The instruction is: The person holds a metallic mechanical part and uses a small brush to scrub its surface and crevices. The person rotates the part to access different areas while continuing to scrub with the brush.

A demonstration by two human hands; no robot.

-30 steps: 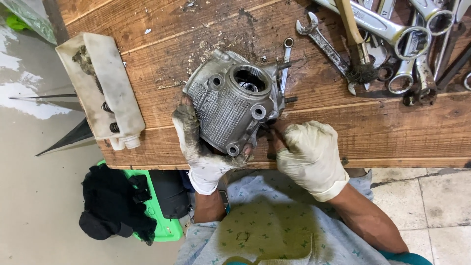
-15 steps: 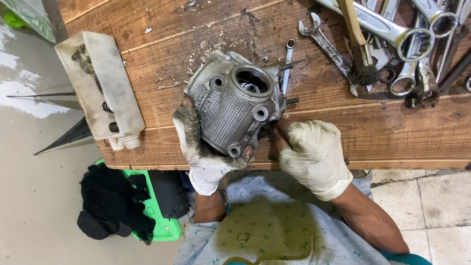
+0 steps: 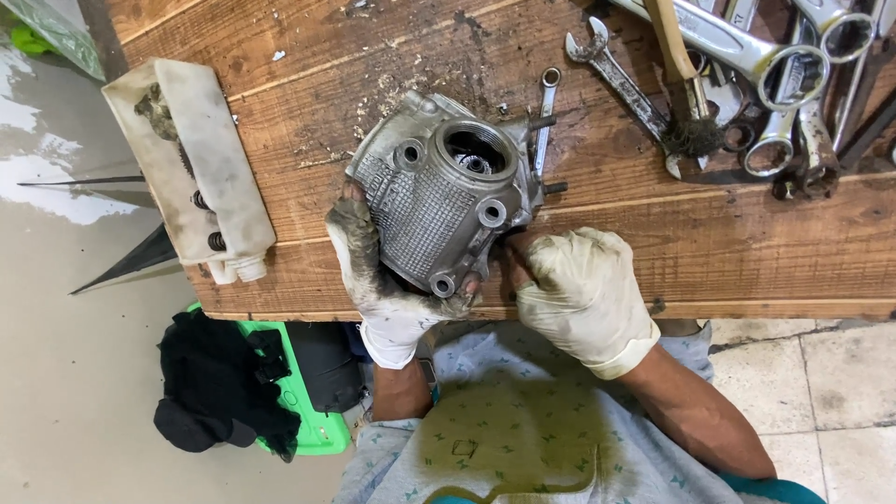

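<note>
Gripping the metal housing (image 3: 439, 201) from below, the left hand (image 3: 378, 280) curls round it; the right hand (image 3: 583, 294) presses beside it, fingers bent.

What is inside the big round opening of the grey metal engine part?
Inside the round opening of the finned grey metal casting, dark inner metal parts show in shadow. Deeper inside cannot be seen.

A worn wooden workbench (image 3: 373, 56) stands on a grey concrete floor (image 3: 65, 373) with pale tiles (image 3: 821, 373)
</note>
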